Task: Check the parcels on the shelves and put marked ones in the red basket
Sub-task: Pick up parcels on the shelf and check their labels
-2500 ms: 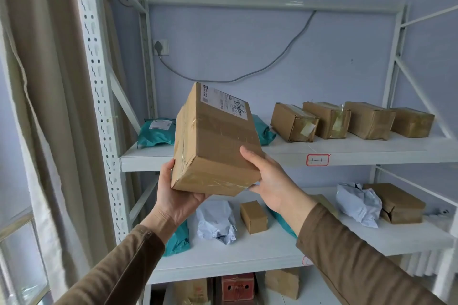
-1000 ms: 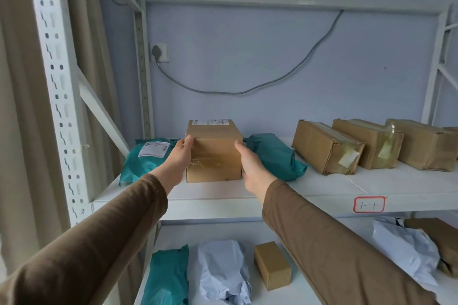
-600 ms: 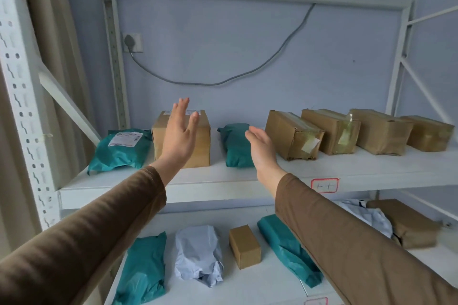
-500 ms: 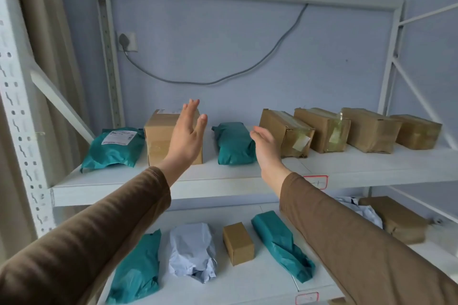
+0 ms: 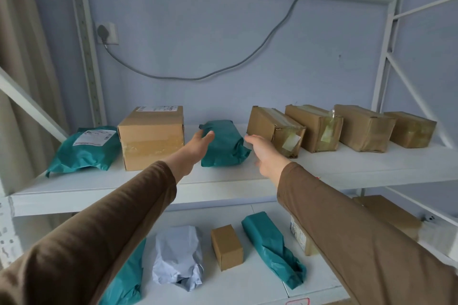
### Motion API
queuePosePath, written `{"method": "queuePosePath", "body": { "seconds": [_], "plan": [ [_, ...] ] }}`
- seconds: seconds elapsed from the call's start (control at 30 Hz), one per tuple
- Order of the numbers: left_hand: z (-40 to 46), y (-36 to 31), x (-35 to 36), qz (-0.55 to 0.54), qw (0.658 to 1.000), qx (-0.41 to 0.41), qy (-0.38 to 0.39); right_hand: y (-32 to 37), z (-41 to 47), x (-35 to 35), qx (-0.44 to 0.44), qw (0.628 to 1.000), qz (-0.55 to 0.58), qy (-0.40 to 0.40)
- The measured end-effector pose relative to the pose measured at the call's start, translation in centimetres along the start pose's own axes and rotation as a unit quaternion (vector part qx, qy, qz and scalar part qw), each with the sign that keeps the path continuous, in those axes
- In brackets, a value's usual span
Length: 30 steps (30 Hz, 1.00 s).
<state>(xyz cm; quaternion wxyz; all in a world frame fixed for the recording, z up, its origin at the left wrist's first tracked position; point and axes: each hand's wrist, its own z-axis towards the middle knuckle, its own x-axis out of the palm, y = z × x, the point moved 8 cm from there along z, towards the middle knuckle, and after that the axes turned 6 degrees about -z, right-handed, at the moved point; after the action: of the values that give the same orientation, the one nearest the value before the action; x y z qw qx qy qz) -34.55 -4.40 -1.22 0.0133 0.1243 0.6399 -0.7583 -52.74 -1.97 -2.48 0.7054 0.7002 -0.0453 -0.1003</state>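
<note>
Nearest the camera, two brown knit sleeves (image 5: 104, 238) reach up from 7 and 5 o'clock. Below them lies the lower shelf (image 5: 235, 287), a smooth white board whose front lip bears a red-bordered tag (image 5: 297, 301), its writing cut off and unreadable. On that board, from 7 toward 4 o'clock: a crumpled teal poly mailer (image 5: 128, 277) half hidden by the left sleeve, a wrinkled pale grey poly mailer (image 5: 177, 255), a small plain cardboard box (image 5: 226, 246), a long twisted teal mailer (image 5: 272, 247), a box with a printed label (image 5: 298, 236) too blurred to read, and a brown-paper parcel (image 5: 386, 215) at 3 o'clock.

At centre, the left hand (image 5: 198, 146) has straight, spread fingers whose tips lie against the left end of a teal plastic mailer bag (image 5: 224, 145) on the upper shelf (image 5: 347, 168). The right hand (image 5: 264, 153) is also flat-fingered and holds nothing, just beside the bag's right end; I cannot tell whether it touches. No label shows on this bag.

At 9 o'clock of the bag stands a square cardboard carton (image 5: 151, 137), taped with clear film, a white shipping label (image 5: 157, 108) on top, print illegible. Further toward 9 lies a flat teal mailer (image 5: 84, 150) with a white label, also unreadable. Toward 3 o'clock, four oblong tape-wrapped brown boxes (image 5: 275, 129) sit side by side.

Behind, a grey cable (image 5: 198, 78) sags from a wall socket (image 5: 106, 33).
</note>
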Motion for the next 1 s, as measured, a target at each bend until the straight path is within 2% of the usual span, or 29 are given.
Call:
{"method": "queuePosePath", "body": {
  "seconds": [0.13,0.27,0.43,0.5,0.67,0.83,1.0],
  "plan": [
    [3.0,2.1,0.5,-0.098,0.99,-0.096,-0.015,-1.8,3.3,1.4,0.065,0.997,0.032,0.032],
    [4.6,3.7,0.3,-0.16,0.979,-0.127,-0.022,-2.5,4.9,2.2,0.081,0.99,0.087,0.072],
    [1.4,3.5,1.7,-0.209,0.963,-0.154,0.063,-3.0,3.4,1.4,0.084,0.978,0.142,0.126],
    [-0.7,3.5,2.6,-0.256,0.951,-0.144,0.092,-2.8,1.7,0.2,0.04,0.979,0.142,0.141],
    [-6.7,4.4,6.2,-0.341,0.924,-0.128,0.12,-1.5,-8.0,-4.4,-0.119,0.982,-0.002,0.144],
    [-13.6,4.4,11.9,-0.396,0.905,-0.086,0.128,-1.7,-18.1,-9.0,-0.248,0.942,-0.157,0.162],
    [-18.2,5.8,15.7,-0.442,0.887,-0.086,0.1,-3.6,-23.4,-12.4,-0.298,0.909,-0.227,0.184]
  ]
}}
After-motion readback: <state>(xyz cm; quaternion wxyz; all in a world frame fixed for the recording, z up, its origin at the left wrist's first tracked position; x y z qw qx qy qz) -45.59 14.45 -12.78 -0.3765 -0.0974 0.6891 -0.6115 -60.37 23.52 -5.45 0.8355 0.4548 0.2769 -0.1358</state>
